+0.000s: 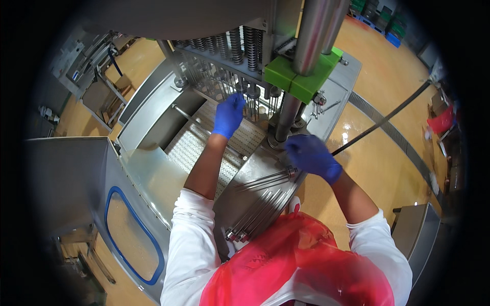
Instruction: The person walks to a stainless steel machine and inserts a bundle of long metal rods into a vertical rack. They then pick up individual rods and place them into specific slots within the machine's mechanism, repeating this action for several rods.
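Note:
My left hand, in a blue glove, reaches up to the underside of a spring-loaded needle head. Its fingers are curled together at the hanging needles; what they grip is hidden. My right hand, gloved in blue too, is blurred beside the foot of a thick steel post. Its fingers cannot be read. Just below it, several long thin metal needles lie on the steel ledge. More needles rest nearer to me, their thick ends toward my red apron.
A perforated steel conveyor plate lies under the head, crossed by a metal rod. A green block clamps the post. Small metal parts sit on the right ledge. At left, a machine door with a blue-edged window stands swung out.

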